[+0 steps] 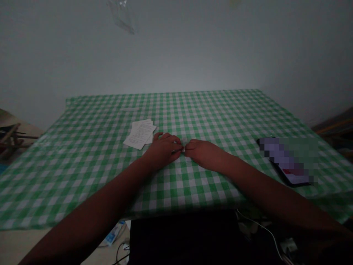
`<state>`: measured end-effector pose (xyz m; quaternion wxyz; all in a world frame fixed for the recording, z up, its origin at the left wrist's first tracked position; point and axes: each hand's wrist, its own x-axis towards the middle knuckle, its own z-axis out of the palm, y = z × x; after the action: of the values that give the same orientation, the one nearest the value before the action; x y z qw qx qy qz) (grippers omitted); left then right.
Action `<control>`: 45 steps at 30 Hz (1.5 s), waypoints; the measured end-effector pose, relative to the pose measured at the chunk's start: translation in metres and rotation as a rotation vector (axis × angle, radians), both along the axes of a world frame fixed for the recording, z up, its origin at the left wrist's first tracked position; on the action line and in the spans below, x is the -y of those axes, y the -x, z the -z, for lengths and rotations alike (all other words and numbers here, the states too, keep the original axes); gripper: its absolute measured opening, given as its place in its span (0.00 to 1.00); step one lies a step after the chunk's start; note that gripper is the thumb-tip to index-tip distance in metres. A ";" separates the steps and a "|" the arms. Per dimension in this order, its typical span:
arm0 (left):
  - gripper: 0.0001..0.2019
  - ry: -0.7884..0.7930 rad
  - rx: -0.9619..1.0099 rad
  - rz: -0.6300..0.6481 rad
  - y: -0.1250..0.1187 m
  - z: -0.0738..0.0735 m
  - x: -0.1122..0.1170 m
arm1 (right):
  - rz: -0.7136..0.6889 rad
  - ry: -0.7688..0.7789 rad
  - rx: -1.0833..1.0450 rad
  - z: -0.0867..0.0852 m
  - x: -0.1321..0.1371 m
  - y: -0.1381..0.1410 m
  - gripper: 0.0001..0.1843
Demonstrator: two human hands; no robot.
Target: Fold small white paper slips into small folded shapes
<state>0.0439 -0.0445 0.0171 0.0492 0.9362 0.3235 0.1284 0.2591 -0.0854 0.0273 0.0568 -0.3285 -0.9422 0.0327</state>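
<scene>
- While both bare hands lie on the table, the left hand (162,151) and right hand (202,154) almost meet.
- The left fingers (171,140) curl around a small thin dark thing (177,150); it is too small to tell what it is.
- The right fingers (191,144) press together and touch it.
- A green and white checked cloth (82,176) covers the table.
- A loose pile of white paper sheets (140,134) lies just beside the left hand.
- A flat black phone (286,162) lies well off to the right.
</scene>
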 end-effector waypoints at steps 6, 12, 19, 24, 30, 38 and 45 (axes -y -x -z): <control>0.08 0.038 0.007 -0.020 0.001 0.000 0.001 | -0.025 -0.032 0.055 -0.001 0.006 0.002 0.12; 0.09 0.063 0.031 0.008 0.003 0.002 -0.002 | -0.049 0.177 -0.140 -0.006 -0.001 -0.007 0.12; 0.11 0.065 0.013 0.036 0.005 0.005 -0.004 | -0.017 0.336 -0.264 -0.009 -0.003 -0.015 0.14; 0.09 0.089 0.024 0.046 0.006 0.006 -0.006 | 0.002 0.315 -0.227 -0.012 0.000 -0.012 0.13; 0.09 0.088 0.029 0.066 0.008 0.010 -0.009 | -0.028 0.178 -0.072 -0.015 0.008 -0.001 0.12; 0.17 0.102 -0.081 0.120 0.012 0.003 -0.010 | 0.072 0.195 -0.357 -0.004 -0.003 -0.009 0.13; 0.22 0.155 -0.121 0.264 0.015 0.002 -0.012 | 0.233 0.213 -0.297 0.005 -0.015 -0.015 0.04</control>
<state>0.0289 -0.0322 0.0152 0.1182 0.9700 0.2089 0.0389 0.2740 -0.0703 0.0226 0.1636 -0.4311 -0.8703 0.1734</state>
